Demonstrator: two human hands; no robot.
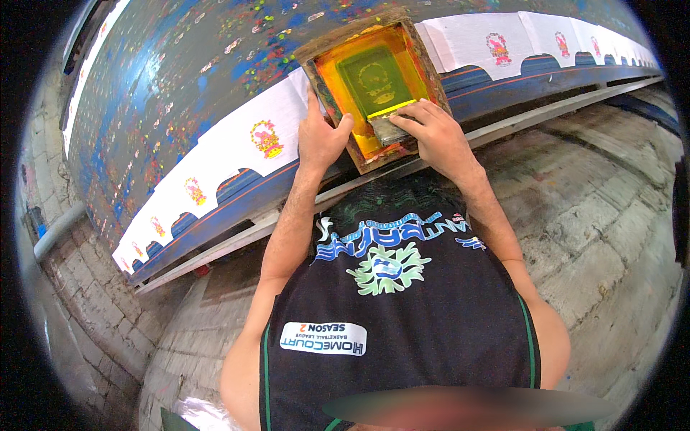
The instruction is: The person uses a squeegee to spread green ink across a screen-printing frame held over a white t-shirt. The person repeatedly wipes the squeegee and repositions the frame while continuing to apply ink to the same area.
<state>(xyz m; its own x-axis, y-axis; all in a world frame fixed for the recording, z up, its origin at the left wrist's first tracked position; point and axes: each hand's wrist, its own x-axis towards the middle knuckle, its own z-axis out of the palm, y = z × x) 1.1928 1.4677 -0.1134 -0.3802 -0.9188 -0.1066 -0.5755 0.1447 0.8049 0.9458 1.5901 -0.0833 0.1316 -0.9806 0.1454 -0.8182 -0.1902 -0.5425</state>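
Note:
A wooden-framed printing screen (372, 72) lies tilted on the white fabric at the table's near edge. Its mesh is stained yellow and orange around a dark green panel that bears a crest outline. My left hand (321, 136) grips the left side of the frame, fingers along its outer edge and thumb over the near inner side. In my right hand (440, 138) is a squeegee (388, 129), held low on the mesh near the frame's near end. A bright yellow line of ink runs along the squeegee's far edge. Cloth directly under the screen is hidden.
White fabric pieces (231, 161) with printed red and yellow crests line the long table (180, 79) on both sides of the screen. Paint specks cover the tabletop. A metal rail (546, 108) follows its near edge. Beyond lies a worn concrete floor (575, 194); a pipe (61, 230) stands at left.

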